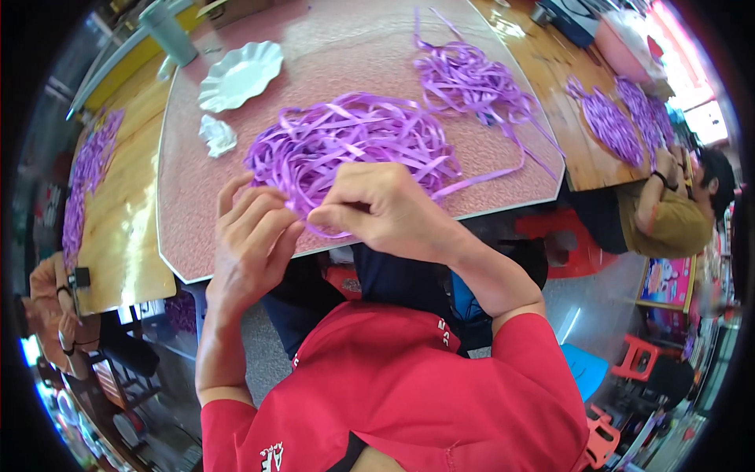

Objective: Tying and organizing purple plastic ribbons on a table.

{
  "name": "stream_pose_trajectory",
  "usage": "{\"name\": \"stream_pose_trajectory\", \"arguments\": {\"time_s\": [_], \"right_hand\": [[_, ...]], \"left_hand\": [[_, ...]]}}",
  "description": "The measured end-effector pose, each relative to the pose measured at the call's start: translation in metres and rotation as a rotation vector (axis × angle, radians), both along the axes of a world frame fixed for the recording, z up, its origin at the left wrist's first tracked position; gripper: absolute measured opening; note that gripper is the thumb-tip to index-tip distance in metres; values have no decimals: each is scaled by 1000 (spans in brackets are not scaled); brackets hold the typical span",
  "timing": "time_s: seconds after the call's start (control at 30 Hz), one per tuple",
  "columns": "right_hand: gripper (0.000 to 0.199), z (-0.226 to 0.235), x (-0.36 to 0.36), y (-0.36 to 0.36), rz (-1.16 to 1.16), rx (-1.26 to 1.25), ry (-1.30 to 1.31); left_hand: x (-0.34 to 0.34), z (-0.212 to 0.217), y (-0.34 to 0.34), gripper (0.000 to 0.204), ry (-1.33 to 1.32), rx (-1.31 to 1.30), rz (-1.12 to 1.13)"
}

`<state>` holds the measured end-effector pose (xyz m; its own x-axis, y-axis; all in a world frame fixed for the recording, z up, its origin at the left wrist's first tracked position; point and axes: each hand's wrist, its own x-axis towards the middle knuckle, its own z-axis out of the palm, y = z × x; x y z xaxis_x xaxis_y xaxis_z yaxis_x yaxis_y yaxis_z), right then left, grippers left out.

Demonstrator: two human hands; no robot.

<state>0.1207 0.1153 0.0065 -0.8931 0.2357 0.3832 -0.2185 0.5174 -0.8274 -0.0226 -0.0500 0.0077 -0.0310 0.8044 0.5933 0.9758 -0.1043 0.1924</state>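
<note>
A large loose heap of purple ribbon (354, 134) lies on the pink table (204, 189) in front of me. At its near edge my left hand (255, 236) is raised, with the fingers bent toward the thumb. My right hand (385, 208) is closed in a pinch close beside it. A thin strand of the ribbon passes between the two hands, and its ends are hidden by my fingers. Farther right, a second, smaller ribbon pile (472, 82) trails a long strip along the table's right side.
A white scalloped plate (242, 76) and a crumpled white tissue (217, 135) lie left of the heap. A pale green bottle (167, 33) stands at the far left. People sit at wooden tables on both sides, with more purple ribbon (605, 122) there. A red stool (562, 244) stands right.
</note>
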Motion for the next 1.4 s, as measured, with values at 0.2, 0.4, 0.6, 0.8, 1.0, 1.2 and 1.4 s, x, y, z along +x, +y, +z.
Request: {"name": "stream_pose_trajectory", "arguments": {"time_s": [0.2,0.4,0.6,0.8,1.0,1.2,1.4], "right_hand": [[11,-8,6,-7,65,-82,111],[11,-10,20,22,-95,141,237],[17,-24,83,80,-158,156,-214],[18,-46,94,76,-201,440,-230],[19,-25,92,69,-278,465,-9],[14,11,87,26,-32,-8,-176],[18,9,82,17,-28,-195,-191]], "left_hand": [[-15,-8,-18,7,-411,-151,-295],[-25,-20,-25,22,-745,-133,-269],[-34,-27,-35,27,-809,-284,70],[-28,-32,-18,33,-168,-242,457],[-5,-37,7,41,-153,93,266],[64,-8,45,51,-85,93,-243],[55,-15,39,40,-149,128,-282]]}}
